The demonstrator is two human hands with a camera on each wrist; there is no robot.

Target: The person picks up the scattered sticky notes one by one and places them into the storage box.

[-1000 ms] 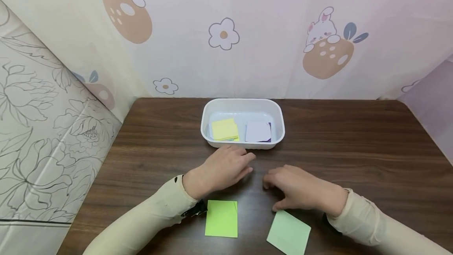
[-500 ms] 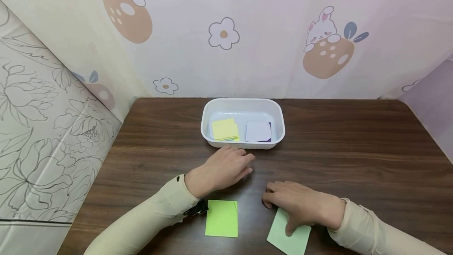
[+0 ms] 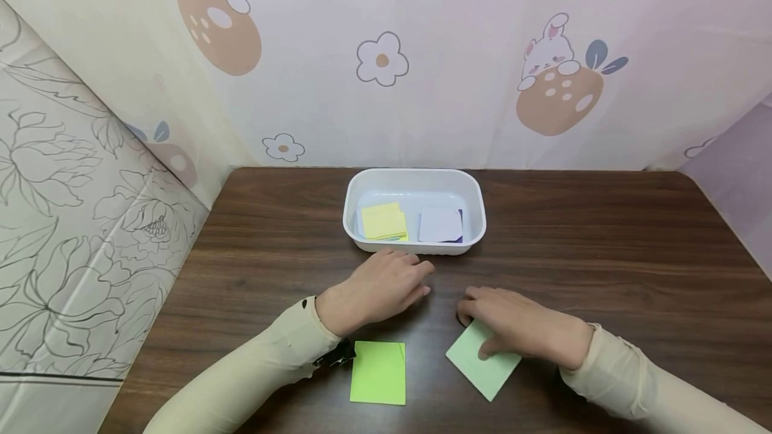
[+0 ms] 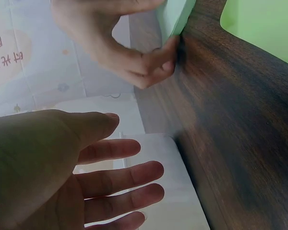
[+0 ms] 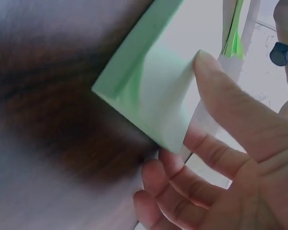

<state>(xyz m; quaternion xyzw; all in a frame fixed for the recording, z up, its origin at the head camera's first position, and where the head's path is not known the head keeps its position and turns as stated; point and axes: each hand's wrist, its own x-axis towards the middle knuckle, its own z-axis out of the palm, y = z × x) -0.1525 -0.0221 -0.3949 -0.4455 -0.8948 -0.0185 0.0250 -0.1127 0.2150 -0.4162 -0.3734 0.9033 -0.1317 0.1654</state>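
My right hand (image 3: pixel 521 327) grips a pale green pad of sticky notes (image 3: pixel 479 359), right of the middle of the table. In the right wrist view the thumb presses on the top face of the pad while the other fingers curl at its edge. My left hand (image 3: pixel 376 290) lies loosely bent in front of the white tray (image 3: pixel 416 248), holding nothing; the left wrist view shows its fingers spread. Below the left wrist, a lime green sticky note pad (image 3: pixel 378 372) lies flat on the table.
Inside the tray are yellow sticky notes (image 3: pixel 383 221) on the left and white notes (image 3: pixel 440 225) over something purple on the right. The tray stands toward the back of the brown wooden table (image 3: pixel 603 240), near a patterned wall covering (image 3: pixel 446 86).
My right hand came down onto the pale green pad, took hold of it, and shifted and turned it up the table. The left hand stayed put.
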